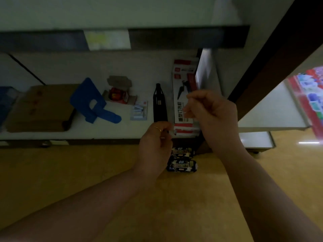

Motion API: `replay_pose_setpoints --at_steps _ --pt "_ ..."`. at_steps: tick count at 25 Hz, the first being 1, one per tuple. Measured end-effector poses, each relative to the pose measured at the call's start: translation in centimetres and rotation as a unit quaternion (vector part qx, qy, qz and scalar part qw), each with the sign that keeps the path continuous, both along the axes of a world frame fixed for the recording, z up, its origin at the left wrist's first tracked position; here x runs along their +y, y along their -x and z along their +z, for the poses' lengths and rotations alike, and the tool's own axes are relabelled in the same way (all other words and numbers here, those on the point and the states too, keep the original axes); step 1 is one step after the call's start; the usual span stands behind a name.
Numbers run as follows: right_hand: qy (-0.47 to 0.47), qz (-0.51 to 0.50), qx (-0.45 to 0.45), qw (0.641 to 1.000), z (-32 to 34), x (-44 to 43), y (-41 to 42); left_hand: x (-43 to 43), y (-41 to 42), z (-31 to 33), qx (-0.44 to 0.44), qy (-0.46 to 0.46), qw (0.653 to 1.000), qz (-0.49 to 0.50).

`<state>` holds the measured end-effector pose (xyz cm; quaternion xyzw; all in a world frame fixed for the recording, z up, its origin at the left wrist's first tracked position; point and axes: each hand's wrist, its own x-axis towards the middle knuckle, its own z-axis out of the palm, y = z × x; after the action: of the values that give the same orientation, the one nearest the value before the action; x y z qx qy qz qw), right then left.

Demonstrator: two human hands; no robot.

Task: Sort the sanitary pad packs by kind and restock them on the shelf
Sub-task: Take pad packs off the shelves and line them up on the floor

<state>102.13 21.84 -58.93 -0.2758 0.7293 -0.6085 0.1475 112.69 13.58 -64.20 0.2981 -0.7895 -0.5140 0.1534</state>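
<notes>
Two dark blue sanitary pad packs lie on the tan floor at the foot of the shelf, one (182,165) in front of the other (182,151). My left hand (155,142), with a ring on one finger, hovers just above them with its fingers curled; I see nothing in it. My right hand (213,116) is higher, in front of a red and white box (181,95) at the right end of the white shelf board (122,131). Its fingers are curled and blurred, with nothing visible between them.
The shelf board carries brown cardboard boxes (43,107), a blue plastic piece (90,100), a small open carton with a red item (117,95), a small white pack (139,110) and a black tool (159,103). An upper shelf edge bears a price label (107,40). Another low shelf (272,116) stands right.
</notes>
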Motion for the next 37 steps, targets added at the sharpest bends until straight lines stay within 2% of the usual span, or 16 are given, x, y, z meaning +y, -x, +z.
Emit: replay_pose_setpoints --at_steps 5,9,14,18,27,33,37 --pt "0.028 -0.003 0.024 0.999 15.6 1.6 -0.1 1.1 -0.3 16.3 0.052 0.037 0.998 0.005" --pt "0.061 -0.011 0.028 0.998 27.0 2.1 0.3 1.8 -0.6 28.6 0.038 0.015 0.999 0.002" --pt "0.095 0.025 0.116 0.988 39.6 3.2 0.8 2.4 -0.6 40.7 0.127 0.053 0.99 0.014" --pt "0.128 0.052 0.137 0.981 47.2 4.4 1.0 3.3 -0.7 48.5 0.181 0.098 0.978 0.035" --pt "0.157 0.084 0.211 0.961 57.3 7.0 0.7 5.1 -0.7 60.9 0.261 0.174 0.947 0.07" --pt "0.155 0.084 0.228 0.958 60.0 6.1 1.2 4.2 -0.8 63.5 0.257 0.226 0.936 0.085" --pt "0.141 0.084 0.225 0.961 60.1 3.4 2.9 0.4 0.9 63.5 0.242 0.222 0.94 0.097"
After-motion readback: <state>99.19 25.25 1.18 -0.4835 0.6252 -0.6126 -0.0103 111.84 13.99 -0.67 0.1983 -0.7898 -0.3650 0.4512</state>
